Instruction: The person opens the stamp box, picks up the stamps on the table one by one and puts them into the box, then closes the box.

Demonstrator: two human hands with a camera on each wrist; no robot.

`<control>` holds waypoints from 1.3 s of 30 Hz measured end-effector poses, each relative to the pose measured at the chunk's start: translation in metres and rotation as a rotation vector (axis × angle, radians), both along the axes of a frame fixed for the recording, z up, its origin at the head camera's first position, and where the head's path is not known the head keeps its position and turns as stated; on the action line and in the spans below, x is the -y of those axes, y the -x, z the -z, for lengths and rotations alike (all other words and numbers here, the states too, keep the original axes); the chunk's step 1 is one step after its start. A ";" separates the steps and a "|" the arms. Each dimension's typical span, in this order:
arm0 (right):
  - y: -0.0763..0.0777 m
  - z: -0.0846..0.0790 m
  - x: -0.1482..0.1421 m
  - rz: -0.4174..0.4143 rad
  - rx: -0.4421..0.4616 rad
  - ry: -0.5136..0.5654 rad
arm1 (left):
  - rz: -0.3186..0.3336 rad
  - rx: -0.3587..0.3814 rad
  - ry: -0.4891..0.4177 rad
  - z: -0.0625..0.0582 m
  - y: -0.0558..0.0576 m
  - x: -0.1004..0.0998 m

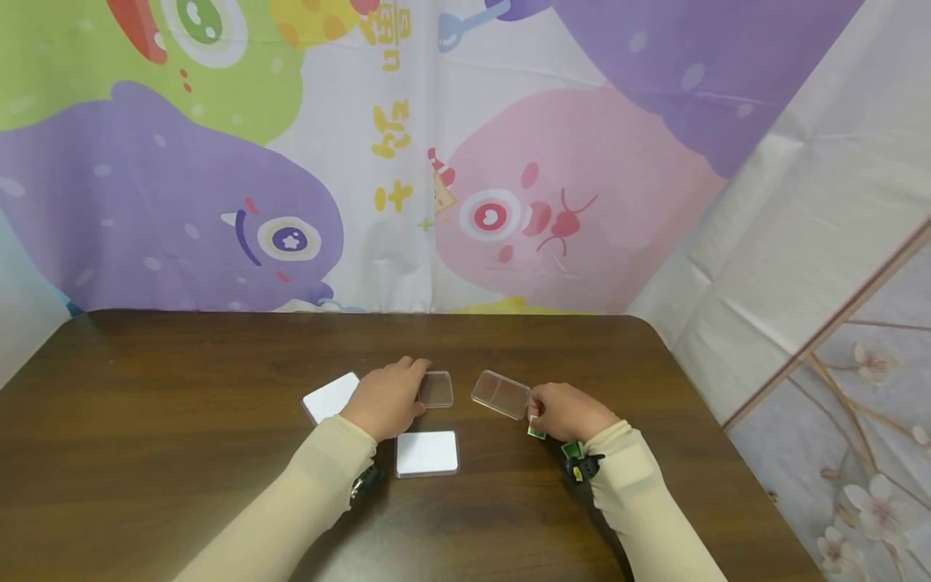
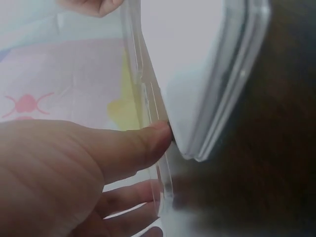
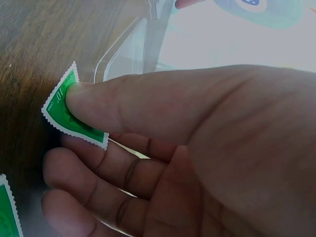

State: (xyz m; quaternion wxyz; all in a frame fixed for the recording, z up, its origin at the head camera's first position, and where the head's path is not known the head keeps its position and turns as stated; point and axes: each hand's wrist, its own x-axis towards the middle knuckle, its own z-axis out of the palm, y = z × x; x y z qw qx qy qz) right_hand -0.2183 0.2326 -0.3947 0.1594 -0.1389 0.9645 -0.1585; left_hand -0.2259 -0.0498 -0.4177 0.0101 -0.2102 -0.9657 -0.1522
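Observation:
My right hand [image 1: 570, 411] pinches a green postage stamp [image 3: 59, 111] with a white perforated edge, and the stamp bends between thumb and fingers. A second green stamp [image 1: 571, 450] lies on the table below that wrist. Around the left end of a shallow clear plastic case [image 1: 438, 390] my left hand [image 1: 385, 400] holds on, thumb at the near edge and fingers at the far one. Another clear plastic piece [image 1: 500, 394], crossed by a line, lies slanted just left of the right hand.
In front of the left hand's case is a clear case with a white insert [image 1: 427, 453]. A similar white piece [image 1: 329, 398] lies partly hidden behind the left hand. The brown wooden table [image 1: 182, 469] ends at a wall covered with a cartoon-print cloth [image 1: 393, 267].

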 end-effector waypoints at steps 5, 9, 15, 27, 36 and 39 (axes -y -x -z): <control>-0.001 -0.001 0.000 -0.001 0.004 0.007 | -0.019 0.028 -0.020 -0.001 0.002 -0.001; -0.001 -0.001 0.000 0.000 0.004 0.003 | -0.019 0.038 -0.039 -0.001 0.002 -0.001; 0.001 0.001 0.000 -0.016 -0.010 -0.005 | -0.019 0.065 -0.069 -0.002 0.004 0.003; -0.003 -0.001 0.001 -0.023 -0.005 -0.015 | 0.126 -0.095 -0.121 -0.036 -0.016 0.031; -0.002 -0.003 0.002 -0.028 -0.041 -0.015 | 0.167 0.011 -0.069 -0.048 -0.046 0.055; -0.002 -0.003 0.003 -0.036 -0.049 -0.014 | 0.185 0.089 -0.041 -0.048 -0.049 0.056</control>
